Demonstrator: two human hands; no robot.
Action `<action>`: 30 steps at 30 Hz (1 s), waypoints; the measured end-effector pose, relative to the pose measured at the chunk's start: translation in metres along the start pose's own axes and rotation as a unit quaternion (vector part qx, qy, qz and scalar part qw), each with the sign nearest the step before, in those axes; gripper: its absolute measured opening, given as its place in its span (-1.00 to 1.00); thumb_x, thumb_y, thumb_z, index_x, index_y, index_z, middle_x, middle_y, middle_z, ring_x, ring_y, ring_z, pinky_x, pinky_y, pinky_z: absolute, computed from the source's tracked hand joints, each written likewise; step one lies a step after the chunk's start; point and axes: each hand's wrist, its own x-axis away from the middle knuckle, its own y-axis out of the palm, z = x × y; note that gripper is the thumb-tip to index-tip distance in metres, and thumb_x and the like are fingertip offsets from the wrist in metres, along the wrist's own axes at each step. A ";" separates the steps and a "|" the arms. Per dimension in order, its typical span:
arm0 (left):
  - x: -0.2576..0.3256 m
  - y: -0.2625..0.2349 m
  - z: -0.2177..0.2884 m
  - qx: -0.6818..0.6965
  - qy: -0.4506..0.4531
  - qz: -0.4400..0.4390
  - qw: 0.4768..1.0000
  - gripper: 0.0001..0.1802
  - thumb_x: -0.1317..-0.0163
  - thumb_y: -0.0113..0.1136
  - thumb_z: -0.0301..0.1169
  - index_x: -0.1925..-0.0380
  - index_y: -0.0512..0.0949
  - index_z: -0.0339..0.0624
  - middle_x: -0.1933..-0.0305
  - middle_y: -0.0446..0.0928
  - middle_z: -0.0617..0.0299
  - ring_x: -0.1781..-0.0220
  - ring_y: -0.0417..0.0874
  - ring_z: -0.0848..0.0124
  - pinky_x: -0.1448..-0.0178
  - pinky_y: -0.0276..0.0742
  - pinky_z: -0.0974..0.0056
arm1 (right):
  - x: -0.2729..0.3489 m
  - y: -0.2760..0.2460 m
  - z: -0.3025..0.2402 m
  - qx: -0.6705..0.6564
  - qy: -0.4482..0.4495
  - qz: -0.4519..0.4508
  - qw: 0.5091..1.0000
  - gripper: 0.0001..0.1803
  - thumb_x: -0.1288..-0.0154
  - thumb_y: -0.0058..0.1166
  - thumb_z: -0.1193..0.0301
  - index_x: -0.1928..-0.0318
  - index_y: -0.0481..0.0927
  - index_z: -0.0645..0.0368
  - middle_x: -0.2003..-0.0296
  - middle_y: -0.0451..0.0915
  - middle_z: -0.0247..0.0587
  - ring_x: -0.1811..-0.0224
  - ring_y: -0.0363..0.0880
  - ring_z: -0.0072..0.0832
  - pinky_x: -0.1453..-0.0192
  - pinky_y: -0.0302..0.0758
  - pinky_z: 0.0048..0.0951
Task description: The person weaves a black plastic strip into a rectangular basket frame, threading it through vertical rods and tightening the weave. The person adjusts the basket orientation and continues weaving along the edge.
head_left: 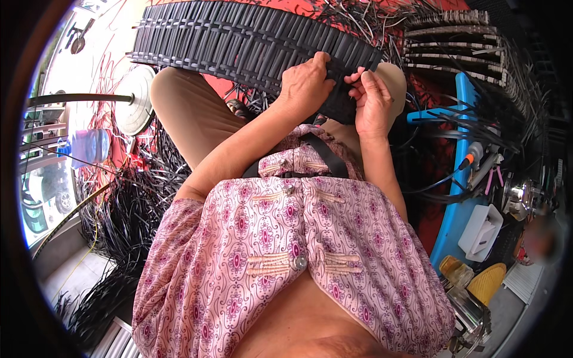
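A long black panel [239, 42], woven from flat plastic-like strips, lies across my knees. It curves from the upper left to its narrow end at the right. My left hand [305, 85] is closed at the near edge of the panel, knuckles up and fingers curled against the weave. Close to the panel's right end is my right hand [373, 101], thumb and forefinger pinched together and the other fingers bent. What sits in that pinch is too small and dark to tell. Dark material [337, 104] hangs between the two hands, over my lap.
Loose black strips [137, 203] lie heaped at the left, beside a round white disc [133, 100] with a dark rod. At the right stand a blue plastic stool [449, 209], a white tray [480, 232] and a tool with an orange collar [468, 160]. Pale woven slats [453, 45] lie far right.
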 end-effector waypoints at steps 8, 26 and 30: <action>0.001 0.004 0.004 0.031 -0.017 -0.001 0.999 -0.57 -0.14 0.20 -0.44 -0.04 0.43 -0.27 0.19 0.69 -0.11 0.16 0.73 -0.08 0.06 0.61 -0.05 | 0.004 0.007 -0.008 0.161 -0.006 -0.029 0.987 -0.76 -0.40 0.24 0.36 0.09 0.71 0.30 0.40 0.71 -0.33 0.39 0.60 -0.72 0.34 0.41 -0.67; 0.003 0.011 0.002 0.027 -0.019 0.010 0.999 -0.42 -0.13 0.30 -0.42 -0.18 0.37 -0.18 0.18 0.70 0.05 0.13 0.73 0.00 0.05 0.62 0.00 | 0.006 0.006 0.004 0.356 -0.105 0.035 0.928 -0.77 -0.36 0.28 0.41 0.10 0.73 0.33 0.44 0.66 -0.45 0.43 0.47 -0.81 0.39 0.35 -0.69; 0.003 0.012 -0.006 0.056 -0.029 0.004 0.998 -0.42 -0.14 0.30 -0.42 -0.19 0.39 -0.16 0.25 0.73 0.13 0.16 0.74 0.02 0.07 0.63 0.02 | 0.014 0.020 -0.014 0.489 -0.056 0.039 0.870 -0.81 -0.27 0.28 0.37 0.21 0.75 0.24 0.45 0.72 -0.11 0.42 0.69 -0.37 0.24 0.57 -0.35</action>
